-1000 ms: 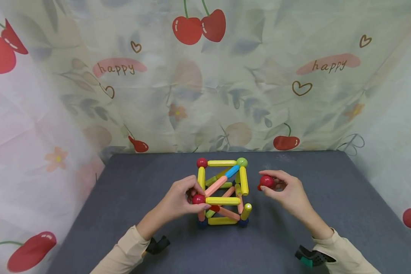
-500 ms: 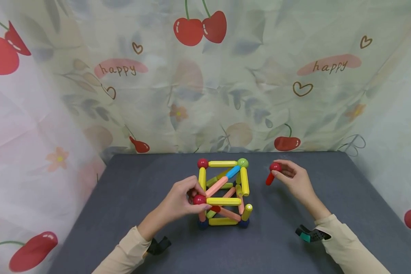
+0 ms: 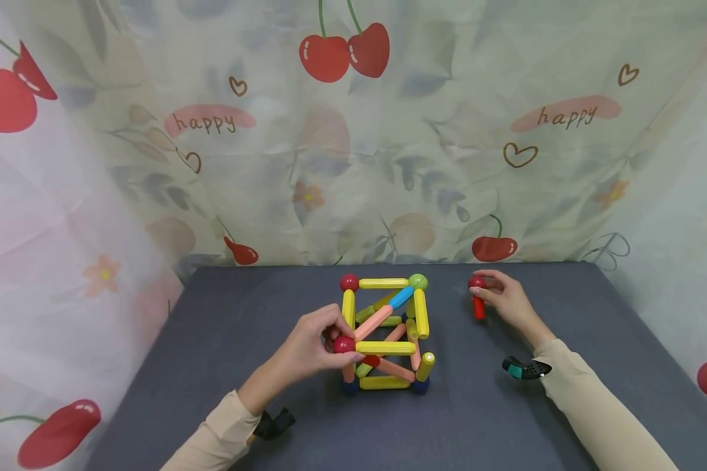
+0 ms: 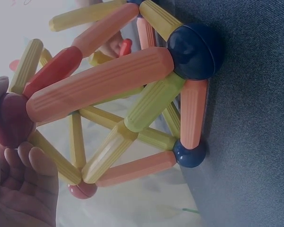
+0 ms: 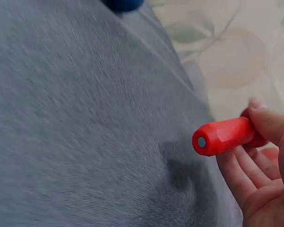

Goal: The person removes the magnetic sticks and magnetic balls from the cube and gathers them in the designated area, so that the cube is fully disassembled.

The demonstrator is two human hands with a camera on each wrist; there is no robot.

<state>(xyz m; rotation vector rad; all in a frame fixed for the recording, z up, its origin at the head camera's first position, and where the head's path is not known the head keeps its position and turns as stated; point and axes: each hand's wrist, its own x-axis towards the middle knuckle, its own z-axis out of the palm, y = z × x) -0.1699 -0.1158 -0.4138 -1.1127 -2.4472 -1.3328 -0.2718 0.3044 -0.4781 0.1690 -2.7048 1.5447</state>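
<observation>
A box-like frame of magnetic rods and balls stands mid-table; among its parts are a yellow rod point(image 3: 385, 348), a green ball point(image 3: 417, 282) and a dark blue ball point(image 4: 195, 51). My left hand point(image 3: 308, 345) pinches the red ball point(image 3: 344, 345) at its near left upper corner. Off to the right of the frame, my right hand point(image 3: 509, 302) pinches another red ball point(image 3: 476, 282) between thumb and fingers. From that ball a short red magnetic rod point(image 5: 225, 136) hangs down, its metal end showing in the right wrist view. At the frame's near right corner, a short yellow rod point(image 3: 425, 367) stands up with its top end bare.
The dark grey table point(image 3: 241, 301) ends at the back against a patterned cloth point(image 3: 353, 163) with printed cherries. White cloth hangs at both sides. A black strap point(image 3: 525, 369) circles the right wrist, and another black strap point(image 3: 273, 424) is on the left.
My right hand has moved back and to the right, away from the frame, and the red rod under its ball has swung to point down. The left hand keeps its hold.
</observation>
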